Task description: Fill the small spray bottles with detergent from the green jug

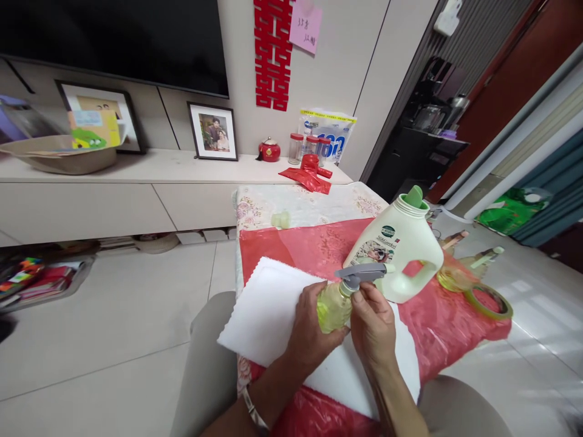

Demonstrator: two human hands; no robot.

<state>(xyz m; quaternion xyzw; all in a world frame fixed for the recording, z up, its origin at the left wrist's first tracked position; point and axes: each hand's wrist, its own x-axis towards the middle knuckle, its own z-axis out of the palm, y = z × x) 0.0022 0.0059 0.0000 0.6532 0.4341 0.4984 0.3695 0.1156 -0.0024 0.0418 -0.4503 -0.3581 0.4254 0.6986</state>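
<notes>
My left hand (310, 331) is wrapped round a small clear spray bottle (336, 311) that holds yellow-green liquid. On its neck sits a grey trigger spray head (353, 278) with a pale tip pointing right. The fingers of my right hand (374, 325) pinch the collar below the spray head. The bottle tilts slightly over a white cloth (268, 303) on the table. Just behind my right hand stands a large pale green detergent jug (396, 249), its cap off and a green spout showing at the mouth.
Red plastic sheeting (314, 243) covers much of the flowered tablecloth (310, 206). A translucent cap (280, 220) lies at the back left. On the right are a tape roll (489, 302) and other spray bottles (458, 276). A cabinet (177, 173) holds red-lidded jars (296, 149).
</notes>
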